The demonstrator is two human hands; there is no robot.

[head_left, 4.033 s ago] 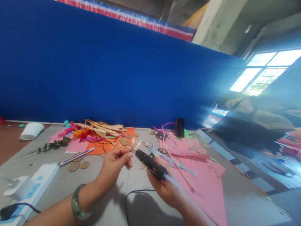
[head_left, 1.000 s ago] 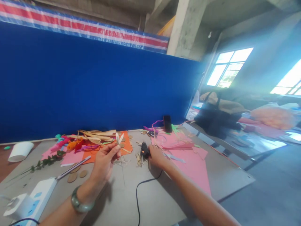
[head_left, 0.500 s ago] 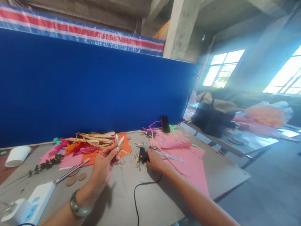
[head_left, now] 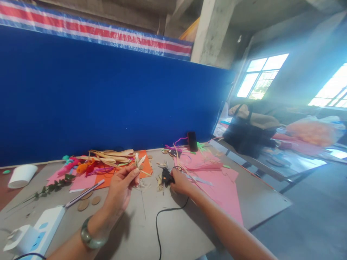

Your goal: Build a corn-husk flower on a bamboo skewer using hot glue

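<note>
My left hand (head_left: 121, 186) pinches a small flower (head_left: 140, 161) of pale, pointed petals, raised above the table. A thin wire stem (head_left: 143, 204) hangs down below the fingers. My right hand (head_left: 181, 182) is closed around a black hot glue gun (head_left: 167, 176), low at the tabletop. From the gun a black cord (head_left: 156, 224) runs toward the front edge. Dry husk scraps (head_left: 159, 181) lie just left of the gun. Behind it are scissors (head_left: 177, 168), partly hidden by the right hand.
Dried husk strips (head_left: 114, 157), coloured pipe-cleaner pieces and an orange sheet (head_left: 147, 167) lie at the back left. Pink sheets (head_left: 219, 195) spread to the right. A power strip (head_left: 48, 227), wooden discs (head_left: 83, 205), a utility knife (head_left: 85, 193) and a paper cup (head_left: 22, 176) are left.
The right hand has carried the glue gun away from the flower, down to the table at the right. The left hand keeps hold of the flower. The view has turned right.
</note>
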